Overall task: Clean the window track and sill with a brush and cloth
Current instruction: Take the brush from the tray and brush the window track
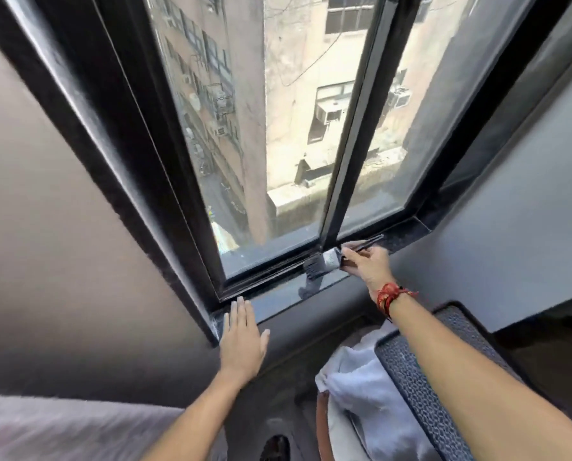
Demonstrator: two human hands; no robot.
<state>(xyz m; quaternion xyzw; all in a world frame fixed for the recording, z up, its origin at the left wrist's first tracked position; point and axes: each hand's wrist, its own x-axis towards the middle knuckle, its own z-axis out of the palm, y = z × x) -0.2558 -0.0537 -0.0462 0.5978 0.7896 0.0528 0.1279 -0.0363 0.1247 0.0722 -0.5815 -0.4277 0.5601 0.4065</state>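
Note:
My right hand grips a flat paint brush with a metal ferrule and dark bristles. The bristles press into the black window track, just below the vertical frame bar where the two panes meet. The glossy dark sill runs in front of the track and mirrors the brush. My left hand lies flat, fingers together and thumb out, on the sill's left end and the wall edge below it, holding nothing. A white cloth lies crumpled below the sill, under my right forearm.
A black vertical frame bar splits the glass; buildings show far below outside. A dark perforated chair back stands at the lower right beside the cloth. Plain walls flank the window recess. A grey fabric surface fills the lower left corner.

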